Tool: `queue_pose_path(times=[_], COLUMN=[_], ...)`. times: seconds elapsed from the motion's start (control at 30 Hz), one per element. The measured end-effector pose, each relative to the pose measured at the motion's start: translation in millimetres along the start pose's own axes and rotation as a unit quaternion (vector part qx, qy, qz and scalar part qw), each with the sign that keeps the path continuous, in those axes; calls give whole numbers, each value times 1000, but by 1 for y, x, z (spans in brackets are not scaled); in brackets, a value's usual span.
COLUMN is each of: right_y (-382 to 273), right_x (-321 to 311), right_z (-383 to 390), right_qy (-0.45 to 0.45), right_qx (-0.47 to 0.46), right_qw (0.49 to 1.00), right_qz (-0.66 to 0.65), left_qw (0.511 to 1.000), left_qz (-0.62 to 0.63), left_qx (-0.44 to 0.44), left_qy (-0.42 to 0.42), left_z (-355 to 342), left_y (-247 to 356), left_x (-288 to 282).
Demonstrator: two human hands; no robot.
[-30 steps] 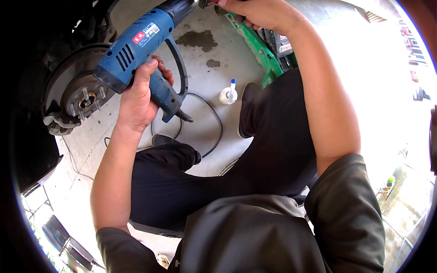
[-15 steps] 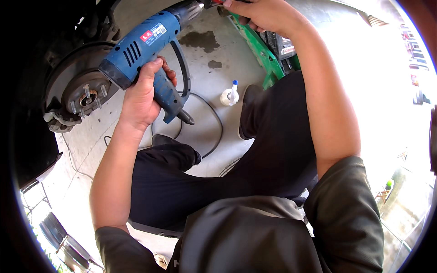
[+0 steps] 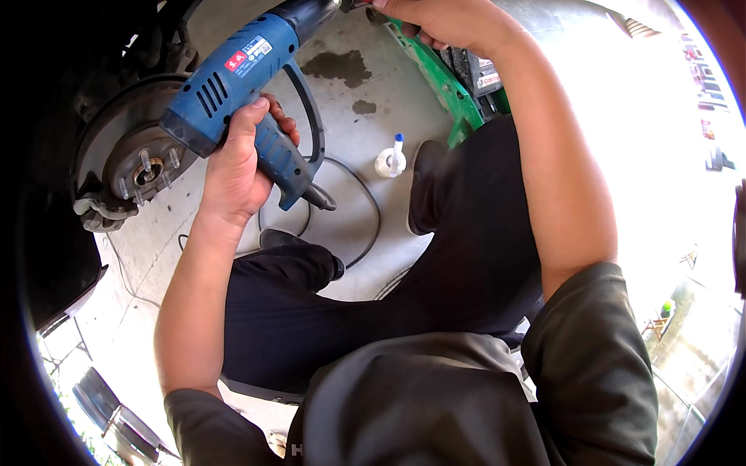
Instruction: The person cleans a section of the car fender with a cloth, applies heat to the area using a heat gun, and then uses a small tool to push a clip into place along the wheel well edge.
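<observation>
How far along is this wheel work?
The wheel is already off: the bare brake disc and its studs show. In hand: the left hand holds a blue power drill while the right hand works at its tip. The hub remains uncovered.

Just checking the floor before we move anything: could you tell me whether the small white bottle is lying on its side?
No, the small white bottle stands upright on the concrete floor, its blue tip pointing up.
</observation>
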State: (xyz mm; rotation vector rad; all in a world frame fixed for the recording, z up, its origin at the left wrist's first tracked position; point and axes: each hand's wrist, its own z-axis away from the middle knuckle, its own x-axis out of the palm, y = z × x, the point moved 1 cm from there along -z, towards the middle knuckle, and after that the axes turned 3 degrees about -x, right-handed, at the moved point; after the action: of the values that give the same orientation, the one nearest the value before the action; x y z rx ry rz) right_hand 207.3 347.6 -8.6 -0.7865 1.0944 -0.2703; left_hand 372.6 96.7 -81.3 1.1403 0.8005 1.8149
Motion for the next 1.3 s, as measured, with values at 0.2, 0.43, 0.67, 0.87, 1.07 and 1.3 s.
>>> queue_pose_path(times=[0.2, 0.43, 0.67, 0.87, 1.07, 1.3], right_y=[-8, 1, 7, 5, -1, 3], right_x=[-3, -1, 1, 1, -2, -1], right_z=[6, 2, -2, -2, 3, -1], right_qy=[3, 13, 7, 9, -8, 10], right_qx=[-21, -15, -16, -9, 13, 0], right_qw=[1000, 1000, 1000, 1000, 998, 999], right_qz=[-22, -21, -14, 1, -57, -33], left_qw=[1000, 1000, 1000, 1000, 1000, 999], left_qz=[-14, -12, 9, -3, -2, -10], left_qx=[-2, -11, -12, 1, -16, -23], left_qy=[-17, -13, -23, -7, -8, -23], left_z=[-2, 0, 1, 3, 4, 2], left_y=[0, -3, 3, 4, 1, -1], left_x=[-4, -2, -1, 0, 1, -6])
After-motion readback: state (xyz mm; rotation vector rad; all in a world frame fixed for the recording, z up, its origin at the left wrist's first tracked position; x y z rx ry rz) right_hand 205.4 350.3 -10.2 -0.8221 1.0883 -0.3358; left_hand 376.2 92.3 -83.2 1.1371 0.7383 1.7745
